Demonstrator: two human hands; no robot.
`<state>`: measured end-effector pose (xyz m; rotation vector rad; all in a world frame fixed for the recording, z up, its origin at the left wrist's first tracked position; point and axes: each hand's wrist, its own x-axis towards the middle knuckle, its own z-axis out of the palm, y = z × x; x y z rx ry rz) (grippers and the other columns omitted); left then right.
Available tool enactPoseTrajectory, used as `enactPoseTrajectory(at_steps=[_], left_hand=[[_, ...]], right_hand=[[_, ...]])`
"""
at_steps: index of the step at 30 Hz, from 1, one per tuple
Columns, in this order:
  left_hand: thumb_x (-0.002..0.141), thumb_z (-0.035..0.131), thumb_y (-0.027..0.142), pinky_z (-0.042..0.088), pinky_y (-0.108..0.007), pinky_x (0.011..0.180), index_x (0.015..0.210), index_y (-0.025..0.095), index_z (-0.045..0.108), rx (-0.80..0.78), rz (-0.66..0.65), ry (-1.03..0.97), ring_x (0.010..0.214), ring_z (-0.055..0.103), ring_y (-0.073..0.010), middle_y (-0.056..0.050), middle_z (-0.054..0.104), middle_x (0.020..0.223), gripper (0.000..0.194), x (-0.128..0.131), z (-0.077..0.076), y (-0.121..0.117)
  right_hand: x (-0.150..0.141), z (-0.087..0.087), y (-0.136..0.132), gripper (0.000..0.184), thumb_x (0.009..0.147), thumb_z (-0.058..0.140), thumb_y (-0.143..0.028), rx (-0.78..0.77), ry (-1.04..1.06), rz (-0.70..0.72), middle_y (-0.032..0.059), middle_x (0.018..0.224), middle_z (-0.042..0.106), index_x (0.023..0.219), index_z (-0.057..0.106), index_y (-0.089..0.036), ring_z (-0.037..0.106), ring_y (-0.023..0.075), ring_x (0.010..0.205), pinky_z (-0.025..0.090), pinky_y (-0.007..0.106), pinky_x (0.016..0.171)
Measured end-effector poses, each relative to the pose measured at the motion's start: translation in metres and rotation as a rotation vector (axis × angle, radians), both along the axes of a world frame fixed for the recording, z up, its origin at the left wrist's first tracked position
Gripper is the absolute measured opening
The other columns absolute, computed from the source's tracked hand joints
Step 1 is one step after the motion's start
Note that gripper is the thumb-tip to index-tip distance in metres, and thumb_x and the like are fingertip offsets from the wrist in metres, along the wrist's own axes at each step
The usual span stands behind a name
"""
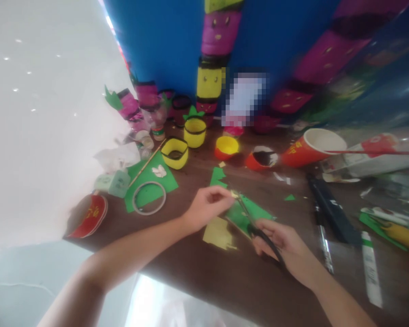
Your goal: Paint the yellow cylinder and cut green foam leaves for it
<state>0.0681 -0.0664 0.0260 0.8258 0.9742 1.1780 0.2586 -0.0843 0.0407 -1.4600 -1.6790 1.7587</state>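
My left hand (207, 204) pinches a small scrap of yellow paper (235, 195) between thumb and fingertips. In my right hand (279, 243) is a pair of scissors (266, 238) with black handles, its blades pointing up and left at the scrap. Under the blades lies a green paper sheet (259, 207). A larger piece of yellow paper (218, 234) with a ragged edge rests on the table below my left hand. Just beyond my left fingers is a jagged strip of green paper (218, 176).
Yellow cups (174, 160) and red-orange cups (226, 150) stand at the back. A tape ring (149, 212) overlaps green paper on the left. To the right are a large red paper cup (306, 150), a black pen (323, 245) and a white marker (371, 272). Stacked purple and yellow cups rise against a blue wall.
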Motion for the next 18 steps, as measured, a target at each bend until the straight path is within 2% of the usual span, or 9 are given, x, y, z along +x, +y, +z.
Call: enactPoseTrajectory(at_steps=[9, 18], left_hand=[[0.061, 0.076, 0.036, 0.037, -0.021, 0.057, 0.06, 0.014, 0.062, 0.0, -0.006, -0.007, 0.053, 0.044, -0.0048, 0.004, 0.053, 0.056, 0.026, -0.0008, 0.0015, 0.0002], [0.06, 0.076, 0.037, 0.038, -0.021, 0.058, 0.061, 0.014, 0.063, 0.0, -0.004, -0.009, 0.054, 0.044, -0.005, 0.003, 0.054, 0.057, 0.026, -0.0012, -0.0022, 0.0002]], right_hand=[[0.0001, -0.0007, -0.0004, 0.04, 0.067, 0.065, -0.052, -0.007, 0.019, -0.019, -0.0047, 0.051, 0.045, 0.06, 0.042, -0.021, 0.045, 0.0116, 0.051, 0.035, 0.026, 0.05], [-0.0012, 0.0011, -0.0001, 0.044, 0.064, 0.067, -0.057, -0.008, 0.001, -0.015, -0.0036, 0.052, 0.049, 0.061, 0.044, -0.02, 0.046, 0.0114, 0.05, 0.039, 0.026, 0.05]])
